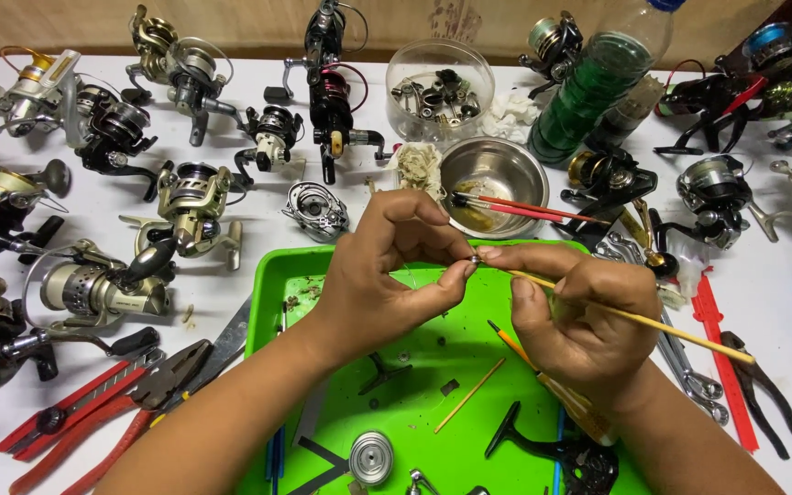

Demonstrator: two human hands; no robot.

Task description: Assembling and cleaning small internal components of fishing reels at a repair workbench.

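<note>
Head view: left hand (pixel 373 275) pinching small metal part (pixel 475 260) between thumb and fingertips, above green tray (pixel 272 275) near its 12 o'clock rim. Right hand (pixel 579 307) gripping thin yellow brush (pixel 634 318), fingers clamped on its shaft, tip touching the part. Sitting at 12 o'clock of hands: steel bowl (pixel 506 165). Lying at 8 o'clock: red pliers (pixel 93 408). Ringing tray from 9 to 3 o'clock: fishing reels (pixel 185 197).
</note>
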